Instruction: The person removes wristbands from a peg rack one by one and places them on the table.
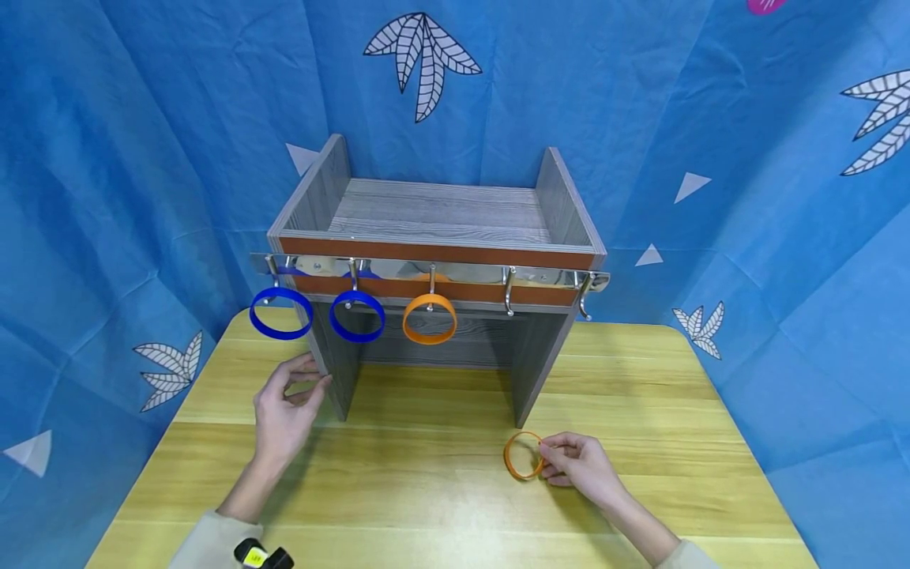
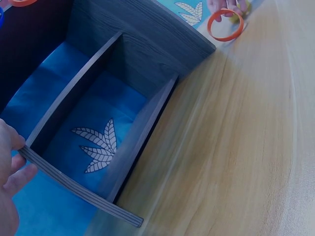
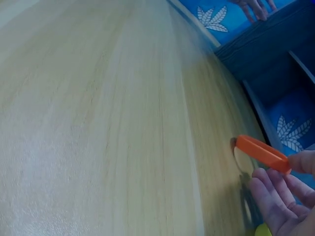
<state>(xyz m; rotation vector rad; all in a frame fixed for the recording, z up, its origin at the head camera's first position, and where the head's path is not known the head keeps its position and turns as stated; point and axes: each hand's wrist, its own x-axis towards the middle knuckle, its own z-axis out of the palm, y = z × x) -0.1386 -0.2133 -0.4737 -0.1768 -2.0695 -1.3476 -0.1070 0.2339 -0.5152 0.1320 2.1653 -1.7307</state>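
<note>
My right hand (image 1: 579,466) pinches an orange ring (image 1: 508,460) by its right edge, thumb against fingers, low over the table in front of the shelf. The ring (image 3: 263,153) appears nearly edge-on in the right wrist view. At the left, my left hand (image 1: 287,403) holds the front edge of the grey wooden shelf's (image 1: 330,348) left side panel between thumb and fingers. Along the shelf's front runs a metal hook rail (image 1: 469,273). Two blue rings (image 1: 281,334) and another orange ring (image 1: 430,340) hang from its three left hooks.
The two right hooks (image 1: 509,292) carry no ring. The shelf stands on a light wooden table (image 1: 426,490), its top an open tray with raised sides. Blue curtains (image 1: 604,95) with white leaf prints close in the back and both sides.
</note>
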